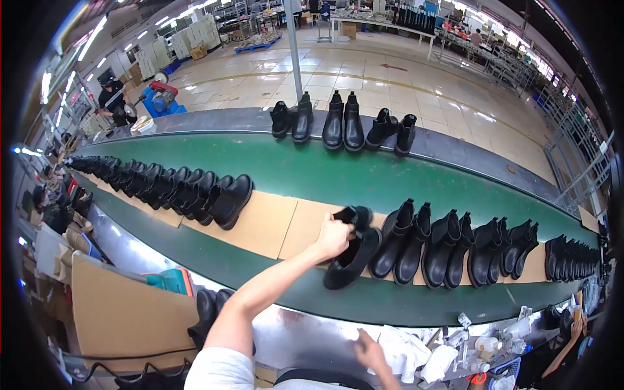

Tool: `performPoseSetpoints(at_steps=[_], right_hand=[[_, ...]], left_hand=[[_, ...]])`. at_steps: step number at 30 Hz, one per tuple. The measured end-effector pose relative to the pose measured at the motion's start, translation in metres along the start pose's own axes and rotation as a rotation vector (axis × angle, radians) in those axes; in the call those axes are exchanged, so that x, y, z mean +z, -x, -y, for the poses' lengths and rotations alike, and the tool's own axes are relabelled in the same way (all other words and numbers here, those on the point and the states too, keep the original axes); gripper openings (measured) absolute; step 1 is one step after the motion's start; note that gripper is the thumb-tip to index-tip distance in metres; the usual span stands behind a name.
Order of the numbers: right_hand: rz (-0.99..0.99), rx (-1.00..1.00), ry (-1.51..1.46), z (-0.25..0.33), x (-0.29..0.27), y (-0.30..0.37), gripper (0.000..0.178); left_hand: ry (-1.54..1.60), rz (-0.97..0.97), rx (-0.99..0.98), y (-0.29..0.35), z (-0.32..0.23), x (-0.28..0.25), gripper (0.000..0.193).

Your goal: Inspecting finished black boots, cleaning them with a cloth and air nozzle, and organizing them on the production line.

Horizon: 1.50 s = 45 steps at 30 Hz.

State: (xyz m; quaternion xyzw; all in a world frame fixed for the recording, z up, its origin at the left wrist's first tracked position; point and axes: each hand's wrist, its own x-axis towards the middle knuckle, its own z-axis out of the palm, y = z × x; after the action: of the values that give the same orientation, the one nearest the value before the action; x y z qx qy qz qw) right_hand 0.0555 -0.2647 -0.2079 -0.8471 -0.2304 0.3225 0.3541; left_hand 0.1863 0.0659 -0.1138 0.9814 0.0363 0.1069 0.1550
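My left hand [335,235] is closed on the upper part of a pair of black ankle boots [354,260] over the green conveyor belt [279,158]. One boot of the pair tilts toward me and the other shows behind my fingers. Immediately to their right, black boots [394,244] stand upright in pairs on brown cardboard. Lower down, my right hand [372,353] hovers over the metal bench [305,338], slightly blurred, its fingers apart and nothing visible in them. A white cloth [403,351] lies just to its right.
A long row of black boots [231,201] runs up the belt's left side. Several more stand on the far ledge [448,143]. Bottles [487,343] crowd the bench at right, near another person's hand [576,328]. A large cardboard sheet [123,305] and dark boots [205,315] are at lower left.
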Motion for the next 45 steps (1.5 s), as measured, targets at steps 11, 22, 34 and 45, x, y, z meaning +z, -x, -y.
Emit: performPoseSetpoints(at_steps=[11, 22, 34, 45], right_hand=[[0.376, 0.128, -0.392, 0.012, -0.012, -0.032, 0.051], [0.231, 0.303, -0.65, 0.025, 0.025, -0.033, 0.066], [0.34, 0.509, -1.083, 0.013, 0.018, -0.04, 0.057], [-0.068, 0.168, -0.88, 0.081, -0.033, -0.018, 0.053]], left_hand=[[-0.291, 0.545, 0.944, 0.237, -0.093, -0.016, 0.01], [1.029, -0.155, -1.349, 0.265, -0.006, 0.016, 0.047], [1.625, -0.009, -1.1, 0.253, -0.072, -0.052, 0.069], [2.238, 0.083, -1.033, 0.257, -0.061, 0.023, 0.055]])
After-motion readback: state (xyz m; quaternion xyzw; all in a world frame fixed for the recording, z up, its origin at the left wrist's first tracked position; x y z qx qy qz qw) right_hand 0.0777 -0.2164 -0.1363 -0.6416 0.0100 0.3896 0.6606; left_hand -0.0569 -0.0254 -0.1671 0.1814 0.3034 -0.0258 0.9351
